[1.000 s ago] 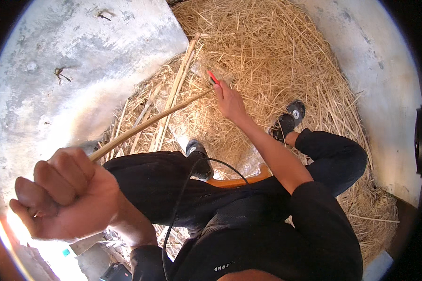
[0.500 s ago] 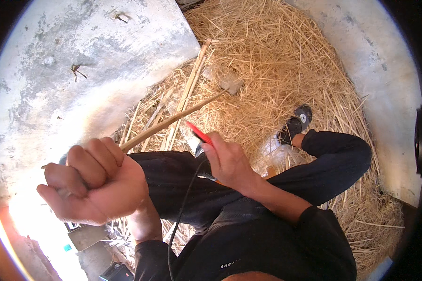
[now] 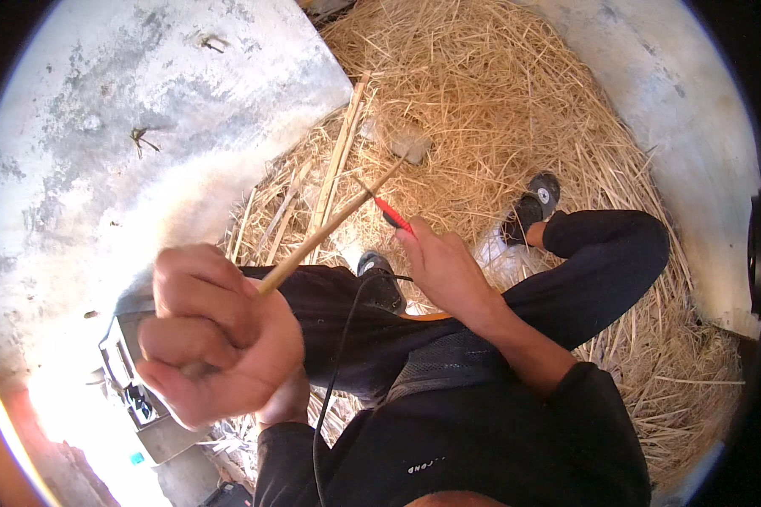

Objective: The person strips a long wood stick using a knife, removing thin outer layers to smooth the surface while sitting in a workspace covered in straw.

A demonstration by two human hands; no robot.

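My left hand (image 3: 224,329) is closed in a fist round the thick near end of a slim wooden stick (image 3: 321,235). The stick slants away to the far right and tapers to a thin tip over the straw. In my right hand (image 3: 448,266) I grip a knife with a red and black handle (image 3: 395,216). Its thin dark blade lies across the stick near the far end; I cannot tell how deep it bites, if at all. My right fingers partly hide the handle.
Loose straw (image 3: 473,93) covers the floor, with split wooden strips (image 3: 341,156) lying on it. A pale, worn slab (image 3: 186,110) fills the far left and a pale wall (image 3: 668,127) curves along the right. A black cable (image 3: 338,372) hangs before my dark trousers.
My left hand has shifted right with the stick. My right hand has moved away and slightly right, and the knife's blade now crosses the stick near its far end.
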